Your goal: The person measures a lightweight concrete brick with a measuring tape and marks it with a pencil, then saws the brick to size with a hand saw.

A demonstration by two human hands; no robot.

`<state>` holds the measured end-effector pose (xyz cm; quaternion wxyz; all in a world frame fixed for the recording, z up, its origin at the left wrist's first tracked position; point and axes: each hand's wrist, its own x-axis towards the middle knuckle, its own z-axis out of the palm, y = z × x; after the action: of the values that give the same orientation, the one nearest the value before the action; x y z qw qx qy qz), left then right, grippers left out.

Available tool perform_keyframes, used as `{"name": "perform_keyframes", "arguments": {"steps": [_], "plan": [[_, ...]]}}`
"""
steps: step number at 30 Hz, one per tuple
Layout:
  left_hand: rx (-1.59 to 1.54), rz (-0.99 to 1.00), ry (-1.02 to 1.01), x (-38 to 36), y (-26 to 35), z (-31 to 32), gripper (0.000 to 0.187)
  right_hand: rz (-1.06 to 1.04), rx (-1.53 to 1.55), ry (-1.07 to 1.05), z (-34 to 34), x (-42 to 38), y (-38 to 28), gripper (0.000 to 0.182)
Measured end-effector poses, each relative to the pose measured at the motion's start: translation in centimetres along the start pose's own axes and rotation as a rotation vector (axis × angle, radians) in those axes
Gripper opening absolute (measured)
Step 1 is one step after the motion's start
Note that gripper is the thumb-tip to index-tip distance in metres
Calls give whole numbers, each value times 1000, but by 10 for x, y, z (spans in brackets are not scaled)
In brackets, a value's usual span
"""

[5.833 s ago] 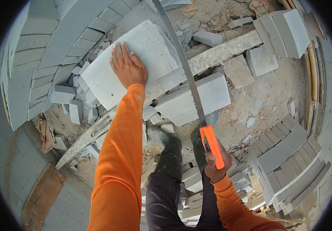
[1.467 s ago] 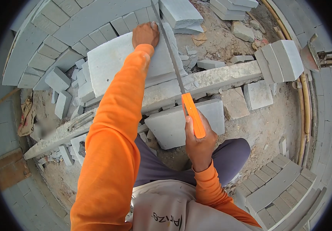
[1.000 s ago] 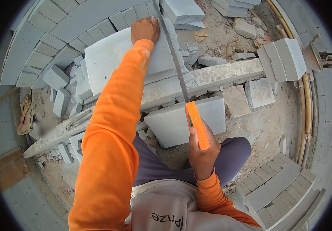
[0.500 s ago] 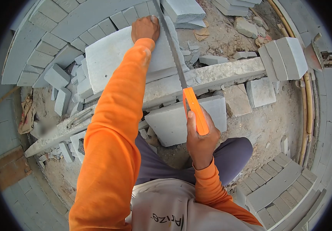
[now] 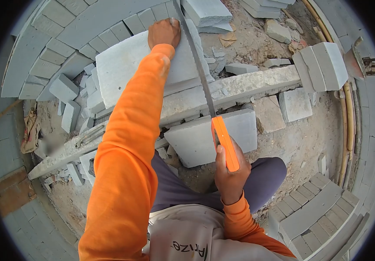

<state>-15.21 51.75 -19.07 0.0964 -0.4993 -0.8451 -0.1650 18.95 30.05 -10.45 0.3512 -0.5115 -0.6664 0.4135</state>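
Note:
My right hand (image 5: 232, 174) is wrapped round the orange handle of a hand saw (image 5: 225, 143). The long toothed blade runs up and away, along the right part of a pale grey block (image 5: 122, 65). My left hand (image 5: 164, 33) presses down closed on top of that block near its far edge, just left of the blade. Its fingers are curled, and whether they grip the edge is hidden. Under the block runs a rough concrete beam (image 5: 257, 80). Nearer to me, another grey slab (image 5: 213, 135) leans against the beam.
Cut block pieces (image 5: 65, 87) and rubble lie left of the block. Several grey slabs (image 5: 320, 67) stand at the beam's right end, near a trowel (image 5: 353, 61). Bamboo poles (image 5: 348, 126) run along the right side. Block walls curve round both sides.
My right hand has drawn the saw back toward my body and slightly right. The left hand and the block have stayed in place.

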Motion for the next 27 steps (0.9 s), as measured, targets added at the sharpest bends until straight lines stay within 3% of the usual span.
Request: {"name": "perform_keyframes", "arguments": {"steps": [4, 7, 13, 16, 17, 21, 24, 27], "plan": [[-89, -79, 26, -5, 5, -4, 38, -64, -50, 7, 9, 11, -2, 30], [-113, -92, 30, -4, 6, -10, 41, 12, 48, -78, 23, 54, -17, 31], [-123, -109, 43, -1, 2, 3, 44, 10, -7, -7, -4, -10, 2, 30], [-112, -71, 76, -4, 1, 2, 45, -104, 1, 39, 12, 9, 1, 29], [-119, -57, 92, -5, 3, -1, 45, 9, 81, -10, 19, 30, -8, 29], [-126, -141, 38, -5, 7, -10, 43, 52, 129, -83, 23, 49, -6, 27], [-116, -160, 65, -3, 7, -1, 43, -67, 39, 74, 5, 1, 9, 25], [-107, -149, 43, -8, 13, -8, 44, -157, -37, 65, 5, -2, 12, 26]]}}
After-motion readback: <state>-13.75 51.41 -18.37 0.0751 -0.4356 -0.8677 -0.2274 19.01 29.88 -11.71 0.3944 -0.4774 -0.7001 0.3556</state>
